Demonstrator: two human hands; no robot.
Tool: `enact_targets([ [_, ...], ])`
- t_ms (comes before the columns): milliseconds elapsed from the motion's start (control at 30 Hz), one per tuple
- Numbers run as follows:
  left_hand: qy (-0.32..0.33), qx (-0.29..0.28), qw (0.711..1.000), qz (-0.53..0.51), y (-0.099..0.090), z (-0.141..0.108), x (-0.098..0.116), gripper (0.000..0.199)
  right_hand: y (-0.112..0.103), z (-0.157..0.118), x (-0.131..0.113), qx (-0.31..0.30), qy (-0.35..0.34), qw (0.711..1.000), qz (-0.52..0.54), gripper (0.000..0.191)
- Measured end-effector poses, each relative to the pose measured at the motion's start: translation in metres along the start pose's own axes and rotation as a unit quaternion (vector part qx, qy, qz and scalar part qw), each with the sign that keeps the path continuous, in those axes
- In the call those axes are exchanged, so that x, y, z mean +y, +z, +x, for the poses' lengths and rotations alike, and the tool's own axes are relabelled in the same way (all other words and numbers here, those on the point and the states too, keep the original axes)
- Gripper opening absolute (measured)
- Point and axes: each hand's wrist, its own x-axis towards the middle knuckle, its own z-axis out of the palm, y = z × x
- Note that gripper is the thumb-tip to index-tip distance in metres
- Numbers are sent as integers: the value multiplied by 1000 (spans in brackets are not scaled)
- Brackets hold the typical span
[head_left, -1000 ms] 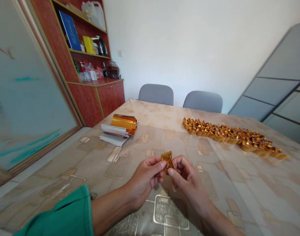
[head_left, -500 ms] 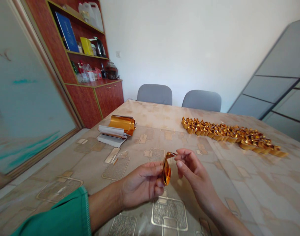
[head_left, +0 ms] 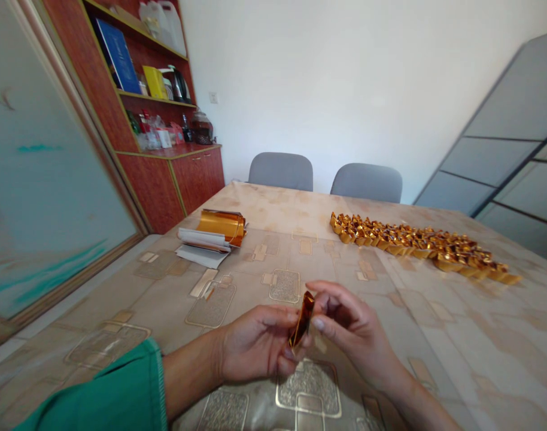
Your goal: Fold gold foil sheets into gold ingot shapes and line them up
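Between my two hands, above the near part of the table, is a small folded piece of gold foil paper [head_left: 303, 320], tilted with its top toward the right. My left hand [head_left: 260, 341] grips its lower left side between thumb and fingers. On its upper right side, my right hand [head_left: 345, 323] pinches the foil with thumb and forefinger. Several folded gold foil pieces [head_left: 417, 242] stand packed in rows on the right of the table. Curled gold and white foil sheets [head_left: 222, 227] lie stacked at the left.
A patterned cloth covers the table [head_left: 251, 287]. Two grey chairs [head_left: 280, 170] stand at its far edge, before a white wall. A red-brown cabinet [head_left: 197, 173] with bottles and a kettle is at the back left, beside a frosted glass door [head_left: 53, 179].
My right hand has come down and left, closer to my left hand. The strip that stuck up from the foil is now folded down, so the piece looks narrower.
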Motion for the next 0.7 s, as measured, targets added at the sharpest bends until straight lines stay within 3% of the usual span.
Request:
enact_targets([
  [300,-41,-36,998,40,6,-4,-1,17,-11,2,-11,-85,-90,989,-84,11],
  [467,-58,-54,996,44,5,-3,-1,17,-12,3,-16,-75,-103,985,-120,14],
  [700,-52,-61,996,30,3,-2,-1,17,-17,2,-16,-126,-131,964,-194,11],
])
